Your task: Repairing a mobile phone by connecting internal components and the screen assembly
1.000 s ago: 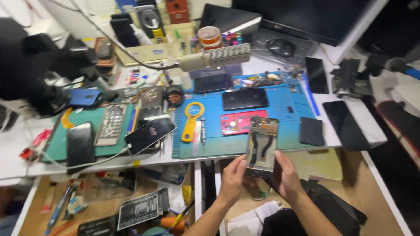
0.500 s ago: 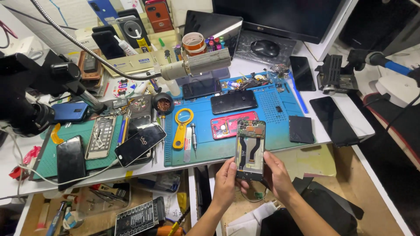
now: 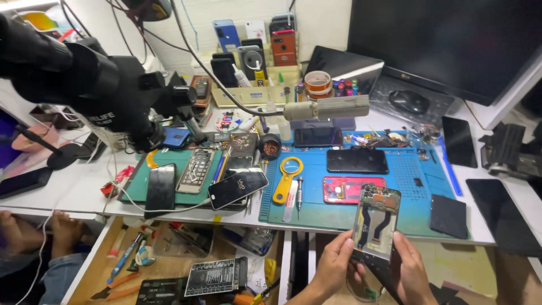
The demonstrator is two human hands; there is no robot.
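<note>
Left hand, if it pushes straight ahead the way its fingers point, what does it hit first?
The left hand already grips the opened phone, fingers pointing up toward the bench. Beyond that, probably the front edge of the blue mat, then the red phone back; depth is unclear.

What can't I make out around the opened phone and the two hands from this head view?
- Opened phone: its lower end is hidden behind the left hand and right hand; its small board parts are too fine to read.
- Both forearms are cut off by the bottom edge.
- Open drawer: its front is cut off by the bottom edge.
- Back-left desk is hidden by the black microscope.
</note>
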